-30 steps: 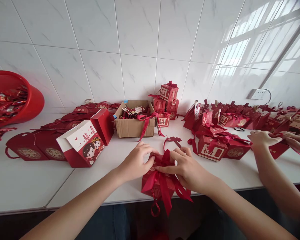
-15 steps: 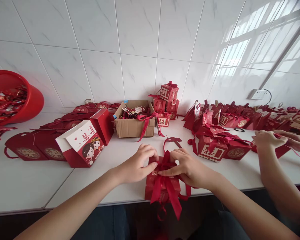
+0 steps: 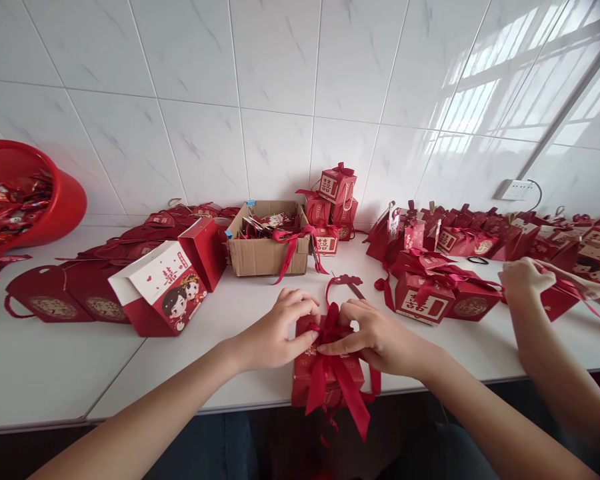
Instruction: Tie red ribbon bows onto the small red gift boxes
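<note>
A small red gift box [image 3: 307, 377] stands at the front edge of the white counter [image 3: 55, 363]. A red ribbon [image 3: 345, 390] is tied on its top, and the ends hang down over the box front. My left hand [image 3: 275, 330] pinches the ribbon from the left, fingers closed. My right hand [image 3: 375, 333] pinches the same ribbon from the right, fingertips meeting the left hand's over the box top.
A cardboard box [image 3: 267, 243] of ribbons sits behind, with stacked red boxes [image 3: 335, 200] by the wall. A larger red and white box [image 3: 163, 287] lies left, flat red bags [image 3: 70, 297] beside it, a red basin [image 3: 27, 197] far left. Another person's hands [image 3: 527, 280] work among red boxes at right.
The box has turned upright and squared up under my hands. My fingers have drawn closer together on the ribbon knot. The other person's hands have shifted slightly.
</note>
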A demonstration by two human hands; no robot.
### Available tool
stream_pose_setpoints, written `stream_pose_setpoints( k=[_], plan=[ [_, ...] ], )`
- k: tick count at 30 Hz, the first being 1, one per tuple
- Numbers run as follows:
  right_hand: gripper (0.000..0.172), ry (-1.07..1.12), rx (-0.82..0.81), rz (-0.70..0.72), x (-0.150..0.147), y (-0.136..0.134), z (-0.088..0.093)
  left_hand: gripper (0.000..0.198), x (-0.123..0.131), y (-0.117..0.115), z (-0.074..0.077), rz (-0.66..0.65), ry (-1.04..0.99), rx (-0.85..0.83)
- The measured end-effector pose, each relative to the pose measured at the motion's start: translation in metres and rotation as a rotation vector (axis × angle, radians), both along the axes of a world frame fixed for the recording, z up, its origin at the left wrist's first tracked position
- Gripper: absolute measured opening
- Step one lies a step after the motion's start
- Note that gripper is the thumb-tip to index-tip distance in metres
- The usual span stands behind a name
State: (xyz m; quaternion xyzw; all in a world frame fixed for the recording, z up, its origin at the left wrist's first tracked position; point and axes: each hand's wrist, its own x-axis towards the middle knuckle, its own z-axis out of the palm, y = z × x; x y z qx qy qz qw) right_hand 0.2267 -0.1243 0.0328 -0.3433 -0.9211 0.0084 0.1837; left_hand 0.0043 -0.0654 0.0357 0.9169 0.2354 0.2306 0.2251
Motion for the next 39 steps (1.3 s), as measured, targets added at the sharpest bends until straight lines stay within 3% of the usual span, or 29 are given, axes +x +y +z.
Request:
stream_pose_setpoints(
  k=[5, 11, 21, 34, 39],
  plan=[
    [0.048, 0.012, -0.011, 0.006, 0.000, 0.002, -0.001, 0.012, 0.004, -0.004, -0.002, 0.059, -0.051, 0.092],
    [0.051, 0.013, -0.021, 0.011, -0.001, 0.001, 0.001, 0.012, 0.007, -0.010, -0.003, 0.077, -0.089, 0.058],
    [0.048, -0.015, 0.015, 0.003, -0.002, 0.001, 0.000, 0.015, 0.003, -0.008, 0.004, 0.109, 0.065, 0.302],
    [0.054, -0.030, 0.016, -0.006, -0.002, 0.000, 0.001, 0.013, -0.001, 0.002, 0.010, 0.042, 0.076, -0.214],
    [0.053, -0.017, 0.028, -0.013, -0.002, -0.001, 0.000, 0.025, 0.002, -0.002, 0.010, 0.056, 0.024, -0.212]
  ],
)
